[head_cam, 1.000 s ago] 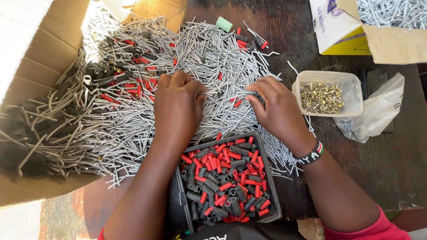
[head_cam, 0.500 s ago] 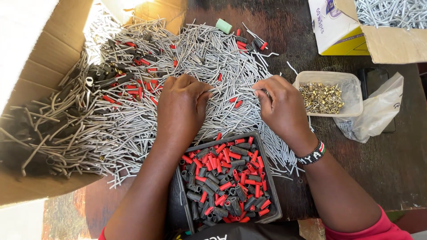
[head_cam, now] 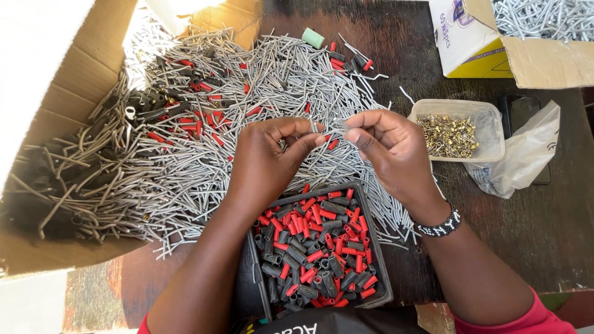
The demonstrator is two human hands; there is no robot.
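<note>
Inspecting near to far:
Black tray [head_cam: 378,281]: rectangular plastic, nearest the body, filled with short red and dark grey tube sleeves lying at mixed angles.
Left hand [head_cam: 267,162]: raised above the tray's far edge, fingers curled, thumb and forefinger pinched on a thin grey metal pin [head_cam: 314,125]; the pin's long axis cannot be told.
Right hand [head_cam: 391,145]: beside the left, fingertips nearly meeting it, pinched on a small piece too blurred to identify; beaded wristband [head_cam: 438,225] on the wrist.
Pin heap [head_cam: 204,161]: bent grey wire pins, strewn every way across the dark wooden table [head_cam: 557,235].
Clear tub [head_cam: 489,127]: holds small brass fittings, right of the hands.
Cardboard box [head_cam: 55,105]: far left, open.
</note>
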